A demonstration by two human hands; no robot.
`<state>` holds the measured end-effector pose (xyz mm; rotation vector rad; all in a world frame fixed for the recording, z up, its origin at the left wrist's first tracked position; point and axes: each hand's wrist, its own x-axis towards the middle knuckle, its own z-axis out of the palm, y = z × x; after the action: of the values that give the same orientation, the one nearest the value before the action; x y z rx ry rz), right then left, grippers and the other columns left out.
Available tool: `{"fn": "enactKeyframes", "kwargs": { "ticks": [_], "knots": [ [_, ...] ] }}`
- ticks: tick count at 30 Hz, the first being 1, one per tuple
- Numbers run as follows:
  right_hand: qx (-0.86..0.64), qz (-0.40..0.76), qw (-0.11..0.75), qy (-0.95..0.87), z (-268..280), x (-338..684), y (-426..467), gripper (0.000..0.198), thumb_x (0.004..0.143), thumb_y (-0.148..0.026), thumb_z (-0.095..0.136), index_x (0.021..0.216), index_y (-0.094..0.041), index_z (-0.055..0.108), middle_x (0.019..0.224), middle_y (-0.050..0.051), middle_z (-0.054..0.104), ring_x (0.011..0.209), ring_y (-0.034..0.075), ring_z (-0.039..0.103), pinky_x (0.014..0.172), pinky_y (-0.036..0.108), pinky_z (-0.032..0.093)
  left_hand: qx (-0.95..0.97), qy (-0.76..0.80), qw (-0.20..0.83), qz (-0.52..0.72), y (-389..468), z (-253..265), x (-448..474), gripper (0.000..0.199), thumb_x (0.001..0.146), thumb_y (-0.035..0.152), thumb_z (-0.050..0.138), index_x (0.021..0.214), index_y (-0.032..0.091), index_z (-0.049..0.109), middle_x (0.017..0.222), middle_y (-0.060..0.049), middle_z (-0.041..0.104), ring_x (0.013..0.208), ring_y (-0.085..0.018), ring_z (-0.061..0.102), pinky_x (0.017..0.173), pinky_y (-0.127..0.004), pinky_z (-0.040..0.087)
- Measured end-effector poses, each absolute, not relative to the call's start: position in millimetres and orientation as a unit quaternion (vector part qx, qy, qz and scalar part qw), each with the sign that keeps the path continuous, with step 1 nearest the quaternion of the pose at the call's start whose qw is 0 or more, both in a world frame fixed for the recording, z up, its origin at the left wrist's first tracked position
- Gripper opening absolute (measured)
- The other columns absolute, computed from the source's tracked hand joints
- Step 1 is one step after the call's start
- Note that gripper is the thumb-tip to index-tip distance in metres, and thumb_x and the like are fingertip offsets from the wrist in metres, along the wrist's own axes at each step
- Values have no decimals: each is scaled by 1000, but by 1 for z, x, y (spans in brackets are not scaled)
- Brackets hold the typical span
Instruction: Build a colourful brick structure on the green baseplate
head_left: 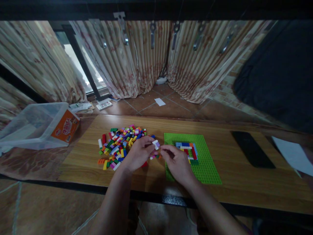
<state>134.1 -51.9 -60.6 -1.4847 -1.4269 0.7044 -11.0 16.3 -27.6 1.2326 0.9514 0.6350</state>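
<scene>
My left hand (140, 152) is closed on small toy building bricks (156, 144), white and pale purple, pinched between thumb and fingers. Just to the right, my right hand (178, 162) has its thumb and fingertips pressed together close to those bricks; whether anything sits between them is hidden. Below that hand lies a green studded baseplate (207, 169). On it stands a low rectangular wall of coloured bricks (194, 151), partly covered by my right hand. A loose heap of mixed bricks (119, 143) spreads left of my left hand.
The wooden table (83, 163) carries a black flat slab (253, 149) on the right, with white paper (294, 155) beyond it. A clear plastic bin (36, 124) with an orange label stands at the left. Curtains (137, 62) hang behind the table.
</scene>
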Motion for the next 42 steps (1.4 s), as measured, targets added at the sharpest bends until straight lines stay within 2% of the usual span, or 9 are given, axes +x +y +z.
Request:
{"fn": "enactKeyframes", "kwargs": {
  "ticks": [8,14,19,22,26,33,42],
  "knots": [
    [-601,342,530,-491,-67,136,-46,19,83,-34,60,89,-19,70,85,4,72,78,18,66,73,30,49,588,389,665,246,13,-32,-5,22,78,34,64,86,14,58,74,-1,63,64,-11,57,58,-21,42],
    [-588,363,545,-475,-69,140,-45,19,81,-36,63,85,-19,70,80,3,72,73,17,64,69,29,48,638,362,630,255,13,-33,-2,16,78,30,63,78,14,63,66,0,60,59,-9,51,56,-21,39],
    [-613,319,501,-521,-65,143,-49,18,84,-34,61,83,-18,70,79,2,70,72,16,62,69,29,46,635,404,592,288,19,-27,-15,16,75,29,66,82,15,69,69,-1,64,60,-11,55,56,-22,41],
    [-622,269,447,-583,-59,140,-54,15,85,-29,60,83,-19,70,79,2,68,71,16,61,67,29,44,570,457,569,378,26,-23,-29,17,72,29,68,81,15,69,71,-1,67,60,-11,57,57,-21,43],
    [-607,262,399,-636,-56,132,-59,11,87,-24,60,83,-20,70,81,2,69,72,15,62,68,28,44,499,472,548,478,33,-19,-44,20,66,30,73,77,14,68,70,-1,67,61,-10,58,59,-21,46],
    [-568,241,348,-706,-70,118,-60,9,87,-22,59,88,-23,68,85,0,70,80,16,64,75,29,47,464,480,524,529,35,-15,-55,21,66,29,73,79,13,69,72,-2,68,60,-10,58,57,-21,47],
    [-551,125,389,-727,-72,108,-61,16,92,-19,50,93,-22,66,96,4,67,88,16,64,78,27,48,415,495,487,588,38,-12,-69,12,69,21,68,78,14,68,66,0,66,57,-7,57,57,-19,47]
  ]
}}
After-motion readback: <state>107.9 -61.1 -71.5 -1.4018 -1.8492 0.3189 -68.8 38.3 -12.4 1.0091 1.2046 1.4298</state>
